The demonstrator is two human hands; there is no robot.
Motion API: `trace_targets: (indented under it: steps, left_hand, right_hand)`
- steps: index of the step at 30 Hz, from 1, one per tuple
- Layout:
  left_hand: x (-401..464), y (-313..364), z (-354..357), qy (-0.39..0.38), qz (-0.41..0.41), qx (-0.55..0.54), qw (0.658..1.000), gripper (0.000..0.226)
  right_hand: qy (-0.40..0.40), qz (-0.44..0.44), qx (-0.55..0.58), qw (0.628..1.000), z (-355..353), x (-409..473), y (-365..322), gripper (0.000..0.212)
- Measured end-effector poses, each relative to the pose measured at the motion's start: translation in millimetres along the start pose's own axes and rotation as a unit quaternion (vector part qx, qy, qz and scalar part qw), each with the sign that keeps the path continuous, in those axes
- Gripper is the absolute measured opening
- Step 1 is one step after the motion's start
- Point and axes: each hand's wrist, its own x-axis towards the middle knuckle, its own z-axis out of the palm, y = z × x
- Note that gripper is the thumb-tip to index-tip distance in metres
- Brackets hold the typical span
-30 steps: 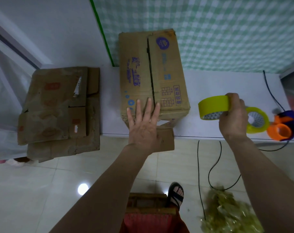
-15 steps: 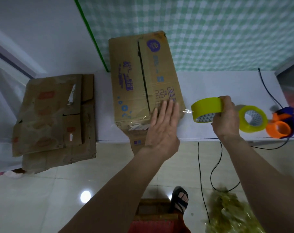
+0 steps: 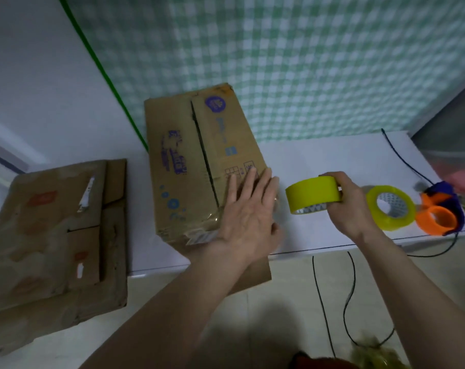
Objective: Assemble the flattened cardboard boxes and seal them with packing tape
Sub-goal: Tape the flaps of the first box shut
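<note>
Lay flat with fingers straight on the near right corner of the brown printed cardboard box [image 3: 196,166] on the white tabletop [image 3: 332,161]: left hand [image 3: 248,214]. Gripped a yellow-green roll of packing tape [image 3: 313,194] just right of that box: right hand [image 3: 349,206]. Lay far left: stack of flattened brown cardboard boxes [image 3: 53,235].
</note>
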Motion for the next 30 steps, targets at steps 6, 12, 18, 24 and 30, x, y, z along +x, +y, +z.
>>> trace_targets:
  steps: [6,12,18,24,30]
  left_hand:
    - [2.4,-21.4,23.0,0.076,0.069,0.033,0.994,0.085]
    - [9.4,-16.9,25.5,0.048,0.068,0.097,0.992,0.089]
    - [-6.6,-9.8,24.0,0.067,0.065,0.068,0.993,0.079]
    - [-1.7,10.7,10.2,0.061,0.024,0.020,0.998,0.058]
    - [25.4,36.3,-5.3,0.023,-0.015,0.013,1.000,0.069]
  right_hand:
    - [0.036,-0.070,0.067,0.995,4.0,13.5,21.2,0.048]
    - [0.092,-0.115,0.111,0.983,22.6,11.9,46.1,0.038]
    - [0.117,-0.118,0.187,0.968,25.0,0.6,55.3,0.031]
    - [0.130,-0.112,0.165,0.971,17.9,-12.2,47.1,0.029]
    - [0.112,-0.134,0.151,0.973,16.6,-9.3,48.1,0.035]
